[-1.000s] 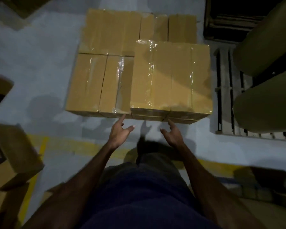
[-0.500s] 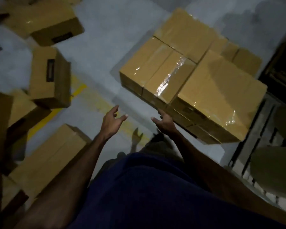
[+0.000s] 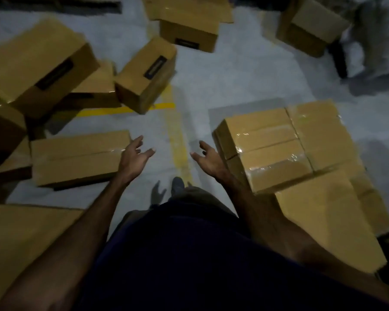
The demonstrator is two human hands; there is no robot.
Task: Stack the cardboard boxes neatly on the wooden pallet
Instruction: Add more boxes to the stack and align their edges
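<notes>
Floor (image 3: 234, 86) gap between empty hands

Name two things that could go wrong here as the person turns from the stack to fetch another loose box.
1. Tripping: loose boxes lie scattered and tilted on the floor around the feet, and the light is dim.
2. Bumping the stack: the right hand and forearm pass close to its corner, and a knock could spoil the neat rows.

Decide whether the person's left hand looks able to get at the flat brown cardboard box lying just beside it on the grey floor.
Probably yes: the left hand is open at the flat brown cardboard box's near end, with nothing between them.
</notes>
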